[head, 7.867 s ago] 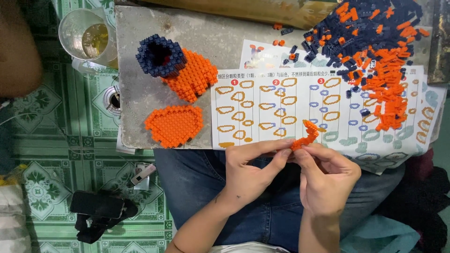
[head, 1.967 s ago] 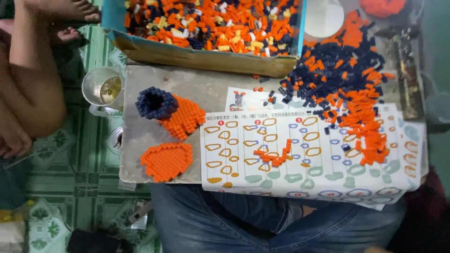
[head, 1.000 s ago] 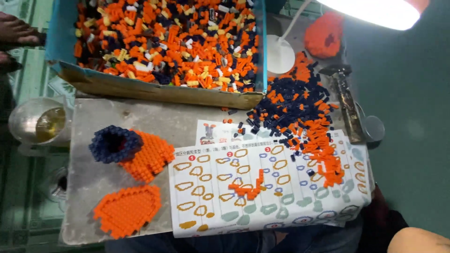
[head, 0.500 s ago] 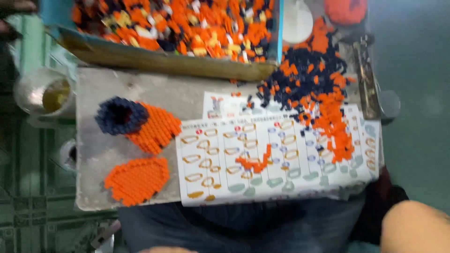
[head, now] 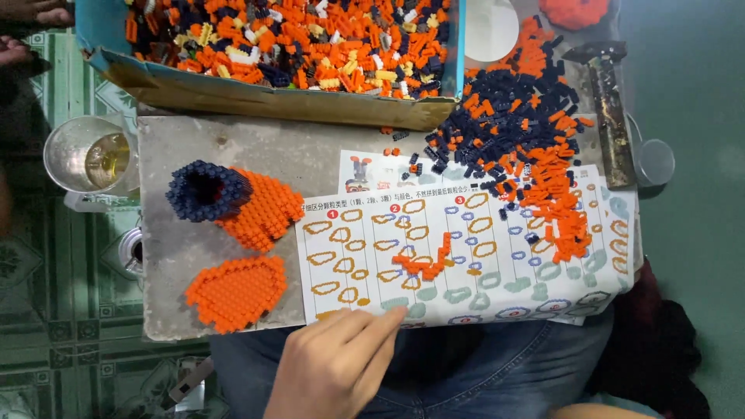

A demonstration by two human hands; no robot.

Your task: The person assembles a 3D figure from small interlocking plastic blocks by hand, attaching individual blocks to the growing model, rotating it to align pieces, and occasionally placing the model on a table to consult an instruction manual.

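Note:
My left hand rests at the near edge of the instruction sheet, its fingertips touching the paper's bottom margin; it holds nothing. A short chain of orange bricks lies on the sheet above that hand. Left of the sheet sit a flat orange brick panel and an orange brick tube with a dark blue collar. My right hand is out of view.
A grey slab on my lap carries everything. A loose pile of orange and dark blue bricks covers its right part. A blue cardboard box of mixed bricks stands behind. A glass of liquid sits left.
The view swung up to the brick box and back down. My hands let go of the orange chain, which lies on the sheet. My left hand has come back in at the sheet's near edge.

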